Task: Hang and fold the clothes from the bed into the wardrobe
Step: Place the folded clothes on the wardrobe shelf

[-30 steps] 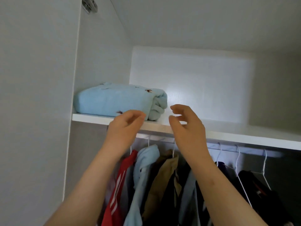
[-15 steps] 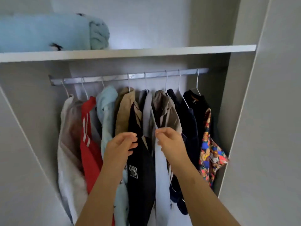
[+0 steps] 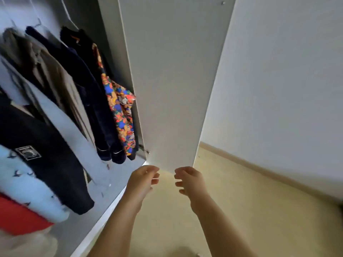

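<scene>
**Turned away from the wardrobe, both grips empty**

Biggest things first: the view is mostly plain white wall (image 3: 287, 80) and the open wardrobe door (image 3: 176, 80), with pale floor (image 3: 250, 210) below. A second ago the camera was up at the top shelf with a folded light blue item on it. Half a second ago it faced the rail square on. Now it has swung right and down, so the shelf and that folded piece are out of frame.

The wardrobe (image 3: 111, 43) only shows on the left, blurry. The hung clothes are all still on the rail in there: a black garment with a patch (image 3: 46, 154), a navy fleece (image 3: 89, 101), a colourful print shirt (image 3: 120, 112), plus a light blue top (image 3: 22, 186) and something red (image 3: 16, 219) at the edge.

The left grip (image 3: 143, 179) and right grip (image 3: 189, 179) have dropped from the clothes to just below the door's bottom edge. They're close together, fingers loosely curled, holding nothing and touching nothing.

My read: that fold is stowed and the person is heading back for the next piece. The bed isn't visible, so no idea how much is left.
</scene>
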Demonstrator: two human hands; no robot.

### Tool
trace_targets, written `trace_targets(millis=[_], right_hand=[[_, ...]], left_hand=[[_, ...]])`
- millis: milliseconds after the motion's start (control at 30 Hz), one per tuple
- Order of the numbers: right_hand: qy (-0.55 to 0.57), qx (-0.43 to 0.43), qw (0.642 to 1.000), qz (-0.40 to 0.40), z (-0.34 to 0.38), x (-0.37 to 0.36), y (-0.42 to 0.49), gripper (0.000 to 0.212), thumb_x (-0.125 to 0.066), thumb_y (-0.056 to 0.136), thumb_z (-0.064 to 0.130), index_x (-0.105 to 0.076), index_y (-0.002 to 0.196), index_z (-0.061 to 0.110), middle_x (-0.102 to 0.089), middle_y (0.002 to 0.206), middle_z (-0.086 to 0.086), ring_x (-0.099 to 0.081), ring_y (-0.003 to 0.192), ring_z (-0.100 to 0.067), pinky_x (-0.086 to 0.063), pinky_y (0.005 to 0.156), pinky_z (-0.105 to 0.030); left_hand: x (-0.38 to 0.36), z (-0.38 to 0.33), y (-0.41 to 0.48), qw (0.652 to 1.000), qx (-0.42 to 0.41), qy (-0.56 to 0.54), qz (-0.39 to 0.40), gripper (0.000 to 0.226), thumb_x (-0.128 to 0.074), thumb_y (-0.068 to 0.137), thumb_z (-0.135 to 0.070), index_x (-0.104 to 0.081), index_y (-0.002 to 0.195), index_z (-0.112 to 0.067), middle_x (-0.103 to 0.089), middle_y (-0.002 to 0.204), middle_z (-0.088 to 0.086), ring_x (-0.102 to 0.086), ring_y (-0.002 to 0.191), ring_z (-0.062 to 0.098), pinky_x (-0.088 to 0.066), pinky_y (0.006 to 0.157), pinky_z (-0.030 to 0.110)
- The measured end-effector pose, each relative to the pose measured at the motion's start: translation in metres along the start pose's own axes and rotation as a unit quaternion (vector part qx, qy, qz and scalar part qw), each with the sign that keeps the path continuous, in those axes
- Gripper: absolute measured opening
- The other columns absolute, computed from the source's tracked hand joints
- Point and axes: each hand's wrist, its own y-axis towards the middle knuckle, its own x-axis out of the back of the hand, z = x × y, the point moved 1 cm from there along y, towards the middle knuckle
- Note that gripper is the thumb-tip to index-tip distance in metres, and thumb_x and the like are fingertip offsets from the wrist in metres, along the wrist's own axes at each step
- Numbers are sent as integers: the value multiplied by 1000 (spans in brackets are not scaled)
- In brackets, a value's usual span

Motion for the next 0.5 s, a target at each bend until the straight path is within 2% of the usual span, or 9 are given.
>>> trace_targets(millis=[133,233,367,500], right_hand=[[71,-37,991,-110,-39,80,-28,15,-49,91,9,-57,79,15,-56,75,0,-49,60,-13,-34,54,-22],[116,-57,975,-181,-72,136,-58,14,-49,90,11,-58,80,17,-57,75,1,-51,61,-12,-36,55,-22],[183,-85,941,-272,-126,212,-115,14,-51,90,15,-60,80,19,-59,76,2,-52,62,-13,-39,58,-23],[233,-111,899,-355,-184,287,-184,13,-51,89,15,-59,79,18,-59,75,1,-52,60,-13,-38,57,-22]], left_hand=[[-75,14,-25,990,-3,89,109,11,-54,90,-21,-64,84,-21,-68,86,1,-65,79,14,-45,68,28],[-136,24,-54,973,-11,144,180,10,-55,90,-21,-63,85,-20,-67,86,1,-63,76,14,-44,68,27],[-220,49,-112,933,-25,216,286,10,-53,92,-19,-62,89,-17,-61,78,-1,-60,70,11,-41,63,24],[-298,91,-191,883,-30,277,377,14,-52,92,-19,-59,81,-19,-59,77,-3,-57,67,10,-40,62,23]])
